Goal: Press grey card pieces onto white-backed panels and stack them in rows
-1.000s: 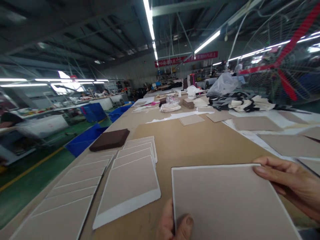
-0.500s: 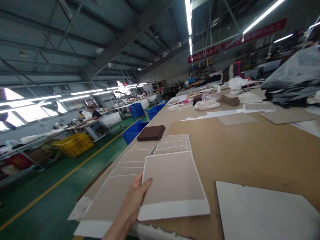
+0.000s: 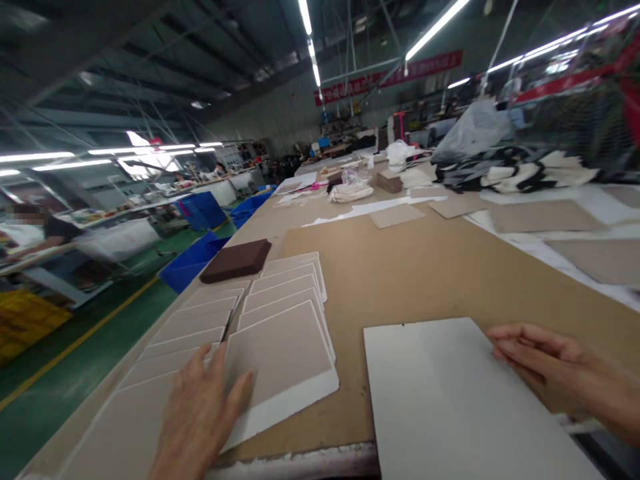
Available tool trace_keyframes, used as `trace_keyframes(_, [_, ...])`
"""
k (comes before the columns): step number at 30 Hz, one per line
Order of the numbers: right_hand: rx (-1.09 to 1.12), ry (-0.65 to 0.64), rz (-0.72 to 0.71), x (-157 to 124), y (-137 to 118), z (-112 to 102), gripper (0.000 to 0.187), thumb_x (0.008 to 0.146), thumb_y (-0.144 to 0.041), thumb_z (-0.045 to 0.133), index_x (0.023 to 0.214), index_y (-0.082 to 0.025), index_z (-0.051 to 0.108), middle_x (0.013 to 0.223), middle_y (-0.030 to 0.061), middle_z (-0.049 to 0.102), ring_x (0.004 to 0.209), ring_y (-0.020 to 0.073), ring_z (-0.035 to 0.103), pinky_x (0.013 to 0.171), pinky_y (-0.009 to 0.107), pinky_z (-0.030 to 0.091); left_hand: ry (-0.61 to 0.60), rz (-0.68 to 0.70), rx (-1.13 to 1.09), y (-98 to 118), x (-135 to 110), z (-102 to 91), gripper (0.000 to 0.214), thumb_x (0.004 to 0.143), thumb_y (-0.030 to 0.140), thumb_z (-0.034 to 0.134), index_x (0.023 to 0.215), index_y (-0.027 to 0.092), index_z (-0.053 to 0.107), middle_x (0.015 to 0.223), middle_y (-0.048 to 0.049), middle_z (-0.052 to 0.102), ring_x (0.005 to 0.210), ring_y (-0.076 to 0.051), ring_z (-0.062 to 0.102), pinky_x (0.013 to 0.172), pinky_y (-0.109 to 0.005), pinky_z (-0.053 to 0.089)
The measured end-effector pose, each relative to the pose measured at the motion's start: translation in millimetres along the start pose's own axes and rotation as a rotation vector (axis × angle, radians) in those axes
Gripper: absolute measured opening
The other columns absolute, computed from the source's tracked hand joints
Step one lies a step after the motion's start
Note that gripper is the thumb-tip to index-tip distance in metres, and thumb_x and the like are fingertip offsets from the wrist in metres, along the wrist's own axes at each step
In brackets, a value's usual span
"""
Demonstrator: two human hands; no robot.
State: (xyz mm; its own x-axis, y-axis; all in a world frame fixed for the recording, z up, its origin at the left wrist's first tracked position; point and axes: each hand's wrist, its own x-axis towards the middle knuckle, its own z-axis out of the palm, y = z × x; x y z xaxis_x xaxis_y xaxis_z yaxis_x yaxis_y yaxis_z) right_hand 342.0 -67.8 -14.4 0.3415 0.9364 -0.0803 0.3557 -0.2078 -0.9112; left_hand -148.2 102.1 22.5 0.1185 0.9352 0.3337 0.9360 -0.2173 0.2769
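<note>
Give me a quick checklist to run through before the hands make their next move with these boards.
1. Left hand flat on the nearest grey board with a white edge: ok.
2. Right hand touching the right edge of the plain white rectangular board: ok.
3. White board lying flat on the brown cardboard sheet: ok.
4. Grey boards overlapped in two neat rows: ok.
5. Dark brown square pad apart from both hands: ok.
6. White board's near edge supported by the table: cannot tell.
</note>
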Motion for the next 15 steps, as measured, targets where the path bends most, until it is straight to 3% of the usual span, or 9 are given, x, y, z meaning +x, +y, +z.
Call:
trace_keyframes(2, [-0.015, -0.062, 0.041, 5, -2, -1, 0.041, 0.094, -0.059, 0.048, 0.111, -0.027, 0.067, 0.102, 0.0081, 0.073, 0.085, 0.0264, 0.070, 0.073, 0.034, 0.057, 0.022, 0.285, 0.067, 21, -14, 12.3, 0.055, 0.088, 0.050, 0.048, 0.127, 0.012, 0.053, 0.136, -0.0185, 0.051, 0.129, -0.036, 0.046, 0.110, -0.055, 0.036])
trace_keyframes(4, [-0.197, 0.022, -0.050, 14, 1, -1, 0.043, 0.092, -0.058, 0.049, 0.116, -0.026, 0.066, 0.112, 0.0092, 0.071, 0.097, 0.0295, 0.067, 0.085, 0.041, 0.055, -0.036, 0.539, 0.033, 51, -32, 29.1, 0.047, 0.094, 0.043, 0.049, 0.136, 0.022, 0.045, 0.132, -0.0100, 0.058, 0.122, -0.025, 0.056, 0.103, -0.042, 0.049])
trace_keyframes(6, [-0.439, 0.107, -0.187, 23, 9, 2, 0.049, 0.089, -0.055, 0.051, 0.121, -0.021, 0.066, 0.123, 0.0119, 0.066, 0.112, 0.0335, 0.061, 0.098, 0.049, 0.049, -0.136, 0.741, -0.025, 85, -47, 49.2, 0.055, 0.093, 0.042, 0.054, 0.141, 0.021, 0.038, 0.137, -0.0102, 0.057, 0.123, -0.022, 0.057, 0.100, -0.036, 0.053])
trace_keyframes(8, [-0.590, 0.124, -0.281, 30, 16, 7, 0.055, 0.088, -0.054, 0.050, 0.125, -0.016, 0.065, 0.131, 0.0144, 0.062, 0.122, 0.0351, 0.055, 0.108, 0.053, 0.041, -0.161, 0.825, -0.046, 114, -53, 70.4, 0.068, 0.090, 0.050, 0.058, 0.144, 0.015, 0.035, 0.143, -0.0170, 0.051, 0.128, -0.028, 0.053, 0.100, -0.039, 0.054])
trace_keyframes(11, [-0.664, 0.083, -0.298, 37, 20, 13, 0.059, 0.089, -0.053, 0.049, 0.131, -0.015, 0.062, 0.138, 0.0137, 0.057, 0.128, 0.0342, 0.051, 0.112, 0.054, 0.036, -0.090, 0.874, -0.050, 144, -42, 98.9, 0.090, 0.084, 0.068, 0.057, 0.147, 0.009, 0.034, 0.150, -0.0276, 0.037, 0.135, -0.042, 0.042, 0.100, -0.053, 0.052])
trace_keyframes(15, [-0.684, 0.057, -0.254, 59, 9, 7, 0.060, 0.090, -0.054, 0.045, 0.135, -0.016, 0.059, 0.142, 0.0125, 0.053, 0.132, 0.0337, 0.046, 0.114, 0.055, 0.033, -0.144, 0.880, -0.070, 167, -12, 128.5, 0.098, 0.076, 0.076, 0.059, 0.150, 0.017, 0.034, 0.154, -0.0219, 0.032, 0.137, -0.047, 0.034, 0.100, -0.065, 0.046])
